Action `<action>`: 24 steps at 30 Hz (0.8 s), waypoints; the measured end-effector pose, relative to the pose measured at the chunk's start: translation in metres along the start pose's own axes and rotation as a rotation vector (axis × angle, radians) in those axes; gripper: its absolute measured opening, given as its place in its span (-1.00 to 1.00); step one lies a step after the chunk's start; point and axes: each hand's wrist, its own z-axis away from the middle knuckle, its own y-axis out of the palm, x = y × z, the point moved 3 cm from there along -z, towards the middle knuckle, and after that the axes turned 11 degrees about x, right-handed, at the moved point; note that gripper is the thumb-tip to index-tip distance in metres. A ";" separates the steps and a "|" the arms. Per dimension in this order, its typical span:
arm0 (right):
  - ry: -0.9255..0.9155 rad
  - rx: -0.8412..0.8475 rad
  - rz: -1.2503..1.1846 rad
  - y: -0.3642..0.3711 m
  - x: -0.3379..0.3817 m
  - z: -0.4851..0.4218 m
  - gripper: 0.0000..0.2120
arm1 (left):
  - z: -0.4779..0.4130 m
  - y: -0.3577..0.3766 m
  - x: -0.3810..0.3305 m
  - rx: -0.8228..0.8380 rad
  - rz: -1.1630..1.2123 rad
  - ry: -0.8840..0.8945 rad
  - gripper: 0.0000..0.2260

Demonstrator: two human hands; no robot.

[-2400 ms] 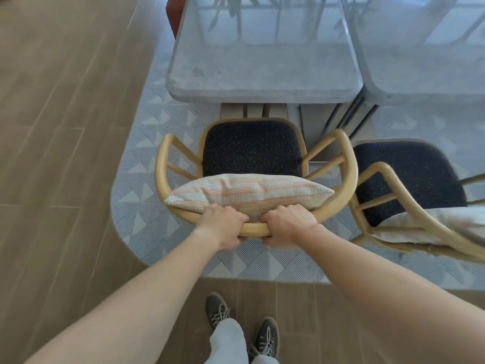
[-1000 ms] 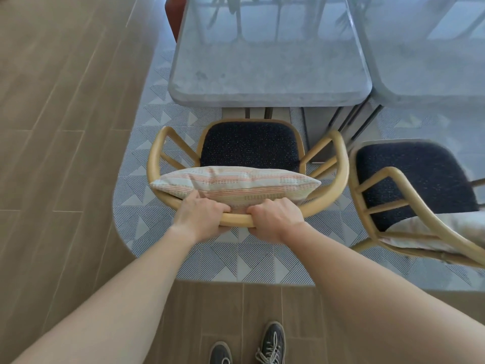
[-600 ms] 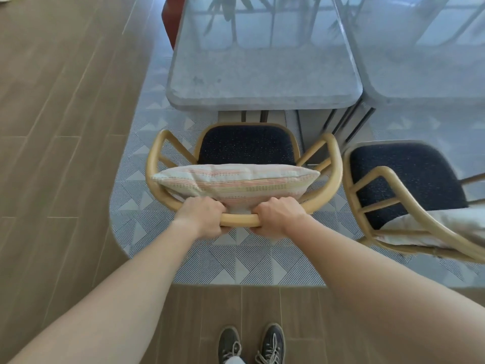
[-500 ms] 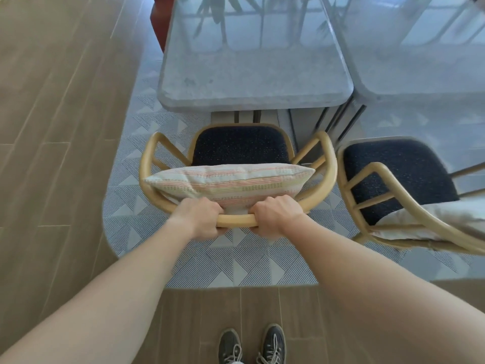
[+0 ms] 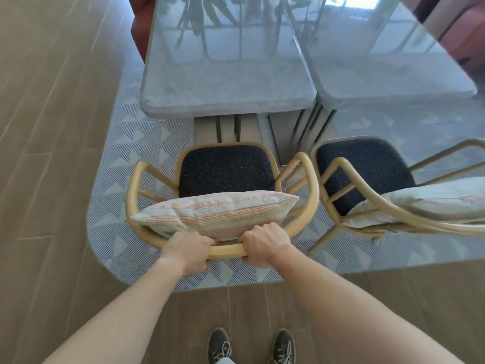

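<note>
- The chair [image 5: 309, 185] is facing away from the camera, seat front pointing at the grey table [image 5: 228, 101]; its curved back rail is running left to right across the view, nearest the person.
- The left hand [image 5: 189, 252] is gripping the back rail from above, fingers curled round the wood.
- The right hand [image 5: 263, 244] is gripping the same rail just beside it, fingers wrapped likewise; a short bare length of rail is showing between the two.
- A striped cushion [image 5: 215, 214] is lying with its long axis along the rail, leaning against the chair back above the dark seat pad [image 5: 225, 169].
- The chair is standing on a patterned rug [image 5: 123, 158], in front of the table edge, seat not under the top.
- A second chair [image 5: 367, 164] is standing just beside it on the right, carrying a pale cushion [image 5: 425, 200].
- A second grey table [image 5: 388, 80] is abutting the first.
- Wood-plank floor [image 5: 47, 127] is surrounding the rug; two dark shoes [image 5: 220, 346] are standing on it.
</note>
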 end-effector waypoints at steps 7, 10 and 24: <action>-0.039 -0.078 -0.004 0.006 -0.010 0.007 -0.78 | 0.003 -0.002 -0.015 0.002 -0.021 -0.043 -0.71; -0.029 -0.088 -0.015 0.009 -0.014 0.009 -0.81 | 0.003 -0.002 -0.022 -0.001 -0.017 -0.045 -0.73; -0.010 -0.057 -0.016 0.038 -0.044 0.044 -0.78 | 0.003 -0.005 -0.073 0.002 -0.057 -0.017 -0.75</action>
